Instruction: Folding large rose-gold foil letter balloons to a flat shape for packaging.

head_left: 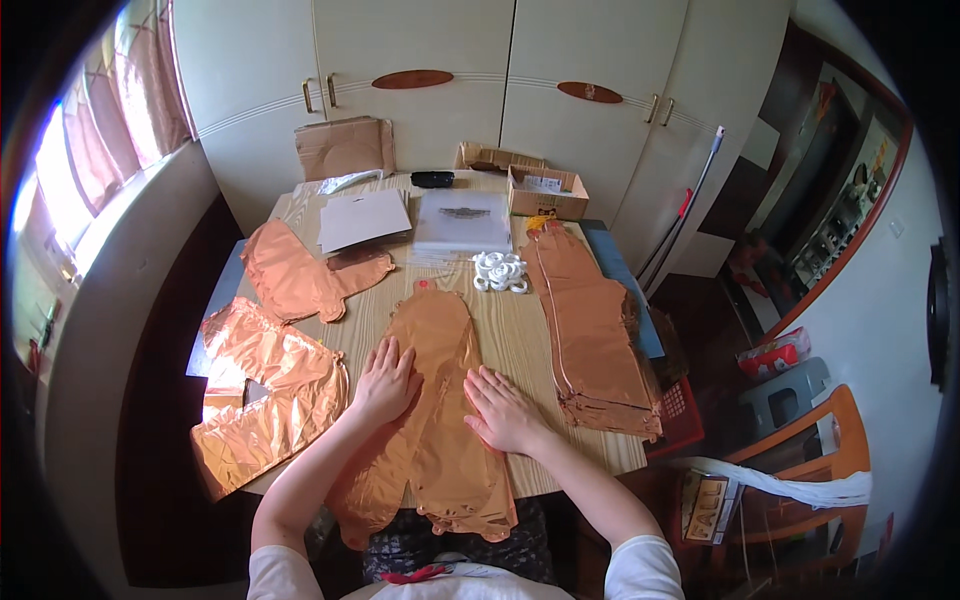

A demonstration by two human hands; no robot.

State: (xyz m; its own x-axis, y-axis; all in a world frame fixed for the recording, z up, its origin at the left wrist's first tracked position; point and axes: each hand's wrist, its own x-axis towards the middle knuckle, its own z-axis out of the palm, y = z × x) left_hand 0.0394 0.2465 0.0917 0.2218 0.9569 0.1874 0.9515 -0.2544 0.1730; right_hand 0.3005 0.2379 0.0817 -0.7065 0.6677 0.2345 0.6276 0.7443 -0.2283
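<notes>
A flat, deflated copper-coloured foil balloon (435, 335) lies lengthwise before me, its lower end hanging over the table's near edge. My left hand (388, 385) lies flat on its left side, fingers stretched out. On the right side, my right hand (503, 408) rests palm down with fingers spread. A crinkled shiny foil balloon (285, 360) is spread at the left, with another flat copper foil piece (290, 270) beyond it. To the right lies a thick stack of copper foil balloons (590, 320).
Farther back on the wood-grain table (380, 305) are white ribbon rolls (498, 270), grey cards (365, 220), a stack of clear plastic bags (462, 222), a black object (432, 179) and an open cardboard box (548, 192). A wooden chair (845, 440) stands at the right.
</notes>
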